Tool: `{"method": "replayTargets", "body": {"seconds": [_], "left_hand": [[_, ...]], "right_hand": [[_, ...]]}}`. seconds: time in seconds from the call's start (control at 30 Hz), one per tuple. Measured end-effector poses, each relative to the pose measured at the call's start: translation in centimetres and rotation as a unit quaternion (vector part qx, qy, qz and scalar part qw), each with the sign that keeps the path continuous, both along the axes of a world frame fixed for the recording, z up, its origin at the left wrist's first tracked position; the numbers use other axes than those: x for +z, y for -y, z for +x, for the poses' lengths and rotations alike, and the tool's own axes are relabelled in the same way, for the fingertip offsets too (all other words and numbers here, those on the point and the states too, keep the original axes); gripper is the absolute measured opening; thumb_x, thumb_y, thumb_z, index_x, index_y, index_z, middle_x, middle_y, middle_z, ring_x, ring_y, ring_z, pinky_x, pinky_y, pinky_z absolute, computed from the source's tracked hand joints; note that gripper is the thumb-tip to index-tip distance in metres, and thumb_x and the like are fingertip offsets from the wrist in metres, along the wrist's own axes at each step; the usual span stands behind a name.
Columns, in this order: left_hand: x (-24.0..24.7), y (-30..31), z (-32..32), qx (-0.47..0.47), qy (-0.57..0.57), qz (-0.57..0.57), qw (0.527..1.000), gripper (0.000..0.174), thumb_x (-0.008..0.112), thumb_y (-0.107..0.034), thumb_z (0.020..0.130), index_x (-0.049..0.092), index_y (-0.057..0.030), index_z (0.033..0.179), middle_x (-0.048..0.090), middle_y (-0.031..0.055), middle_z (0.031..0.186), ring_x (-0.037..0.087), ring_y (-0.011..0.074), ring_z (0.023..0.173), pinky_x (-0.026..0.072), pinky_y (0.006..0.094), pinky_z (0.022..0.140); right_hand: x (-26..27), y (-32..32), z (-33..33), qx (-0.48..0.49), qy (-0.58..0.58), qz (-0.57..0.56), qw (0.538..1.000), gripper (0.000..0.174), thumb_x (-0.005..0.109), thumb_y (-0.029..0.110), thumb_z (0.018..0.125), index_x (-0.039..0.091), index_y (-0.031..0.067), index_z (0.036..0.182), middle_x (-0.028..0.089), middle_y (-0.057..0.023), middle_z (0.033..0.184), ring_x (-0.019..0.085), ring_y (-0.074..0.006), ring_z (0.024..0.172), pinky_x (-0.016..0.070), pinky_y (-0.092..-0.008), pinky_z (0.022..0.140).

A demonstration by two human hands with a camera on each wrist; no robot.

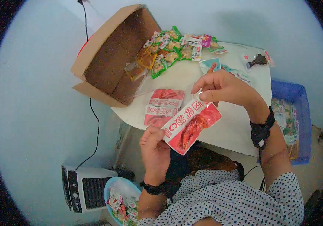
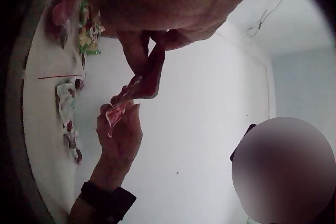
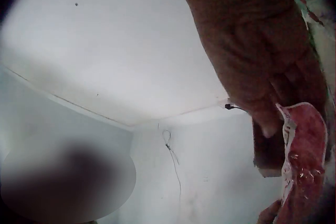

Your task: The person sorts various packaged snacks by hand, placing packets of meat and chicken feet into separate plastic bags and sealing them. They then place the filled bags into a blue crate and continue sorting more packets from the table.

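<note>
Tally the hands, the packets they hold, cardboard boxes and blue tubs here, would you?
Hands: 2, left hand and right hand
Held packets: 1, red-and-white packet
Cardboard box: 1
Blue tubs: 2, deep-blue tub and light-blue tub
Total: 6

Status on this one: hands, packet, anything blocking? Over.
Left hand and right hand hold opposite ends of a red-and-white packet. Printed face in view. Nothing visibly blocking either hand.

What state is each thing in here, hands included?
Held red packet: raised, tilted
Left hand: pinching packet's lower end
Right hand: pinching its upper end
Other red packets: lying flat
Cardboard box: open
Blue basket: uncovered, partly filled
Round tub: uncovered, partly filled
White-and-black appliance: on or off unclear
</note>
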State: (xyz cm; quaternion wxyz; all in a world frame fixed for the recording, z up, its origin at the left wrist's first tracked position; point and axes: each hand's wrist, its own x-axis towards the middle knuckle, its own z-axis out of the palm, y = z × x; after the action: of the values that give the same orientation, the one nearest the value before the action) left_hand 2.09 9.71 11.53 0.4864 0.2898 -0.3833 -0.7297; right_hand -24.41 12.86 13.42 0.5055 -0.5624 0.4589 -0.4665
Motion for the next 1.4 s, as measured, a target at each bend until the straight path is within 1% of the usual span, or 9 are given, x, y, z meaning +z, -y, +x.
{"method": "replayTargets", "body": {"seconds": [0.33,0.53,0.63,0.73,0.87,0.97,1.2,1.33,1.4], "left_hand": [[0.7,-0.7,-1.7,-0.078,0.147,-0.049,0.985,0.02,0.062,0.001,0.088,0.061,-0.0008,0.108,0.068,0.0056,0.093,0.062,0.0086,0.074,0.047,0.0221,0.061],[-1.0,-0.5,-2.3,-0.248,0.247,-0.126,0.928,0.019,0.065,-0.007,0.092,0.064,0.0004,0.11,0.069,0.002,0.09,0.062,0.0052,0.074,0.0484,0.0213,0.062],[-1.2,-0.9,-3.5,-0.202,0.17,-0.077,0.961,0.016,0.064,-0.008,0.093,0.066,-0.0001,0.107,0.07,0.0018,0.089,0.062,0.0048,0.074,0.0498,0.022,0.063],[-2.1,0.7,-3.6,-0.102,0.097,-0.06,0.988,0.01,0.064,-0.01,0.094,0.067,-0.0033,0.101,0.07,0.0015,0.088,0.063,0.0056,0.073,0.0508,0.0226,0.064],[-0.9,1.8,-5.0,-0.008,0.008,-0.032,0.999,0.009,0.064,-0.012,0.094,0.065,-0.0046,0.1,0.069,0.0017,0.089,0.063,0.0063,0.073,0.0514,0.023,0.065],[-1.1,2.3,-5.8,0.021,-0.002,-0.04,0.999,0.01,0.063,-0.012,0.095,0.064,-0.0041,0.101,0.069,0.0029,0.089,0.064,0.0075,0.074,0.0519,0.0233,0.066],[-2.0,1.8,-7.4,-0.018,0.09,-0.096,0.991,0.013,0.065,-0.016,0.094,0.066,-0.0039,0.097,0.069,0.0026,0.085,0.062,0.0108,0.069,0.049,0.0236,0.061],[-2.9,1.7,-6.0,0.036,0.283,-0.276,0.918,0.021,0.072,-0.017,0.088,0.065,-0.0004,0.098,0.068,0.0054,0.084,0.062,0.0172,0.069,0.0492,0.0283,0.063],[-3.2,2.0,-5.2,0.117,0.399,-0.439,0.796,0.024,0.074,-0.017,0.084,0.065,-0.0007,0.099,0.067,0.0084,0.084,0.062,0.0229,0.071,0.0491,0.0331,0.065]], "right_hand": [[-0.2,0.1,0.1,-0.112,-0.006,-0.06,0.992,0.032,0.072,0.003,0.081,0.062,-0.001,0.111,0.071,-0.006,0.087,0.064,-0.0064,0.077,0.0503,-0.0211,0.068],[-0.7,0.2,2.5,-0.141,-0.068,-0.19,0.969,0.027,0.077,0.013,0.079,0.067,-0.0006,0.1,0.071,-0.0095,0.091,0.065,-0.0108,0.076,0.0527,-0.026,0.07],[-1.1,0.7,2.7,-0.218,-0.072,-0.212,0.95,0.03,0.077,0.017,0.081,0.067,-0.0005,0.103,0.07,-0.0088,0.097,0.064,-0.0113,0.079,0.0528,-0.0268,0.07],[0.1,0.2,2.1,-0.251,0.011,-0.061,0.966,0.036,0.074,0.024,0.085,0.065,-0.0015,0.108,0.069,-0.0067,0.096,0.063,-0.0125,0.08,0.0529,-0.0279,0.068],[-0.3,-0.2,1.4,-0.076,0.078,-0.007,0.994,0.036,0.073,0.026,0.087,0.067,-0.0005,0.111,0.068,-0.0039,0.09,0.062,-0.0101,0.078,0.0521,-0.0268,0.067],[-0.6,-0.4,3.8,-0.06,0.063,-0.051,0.995,0.033,0.072,0.027,0.089,0.069,0.0001,0.107,0.067,-0.0009,0.085,0.06,-0.0083,0.076,0.0503,-0.0245,0.067],[-2.8,1.4,4.5,-0.262,0.159,-0.069,0.949,0.02,0.064,0.018,0.093,0.073,0.0001,0.095,0.066,0.0023,0.075,0.055,-0.0048,0.065,0.0432,-0.0212,0.059],[-1.2,0.5,2.3,-0.284,0.168,-0.061,0.942,0.022,0.061,0.019,0.093,0.071,-0.0006,0.095,0.067,-0.0013,0.081,0.062,-0.0078,0.069,0.0492,-0.0241,0.056],[-1.7,0.8,0.9,-0.305,0.205,-0.086,0.926,0.023,0.061,0.02,0.093,0.069,-0.0014,0.096,0.068,-0.0041,0.086,0.066,-0.0105,0.073,0.0541,-0.0267,0.056]]}}
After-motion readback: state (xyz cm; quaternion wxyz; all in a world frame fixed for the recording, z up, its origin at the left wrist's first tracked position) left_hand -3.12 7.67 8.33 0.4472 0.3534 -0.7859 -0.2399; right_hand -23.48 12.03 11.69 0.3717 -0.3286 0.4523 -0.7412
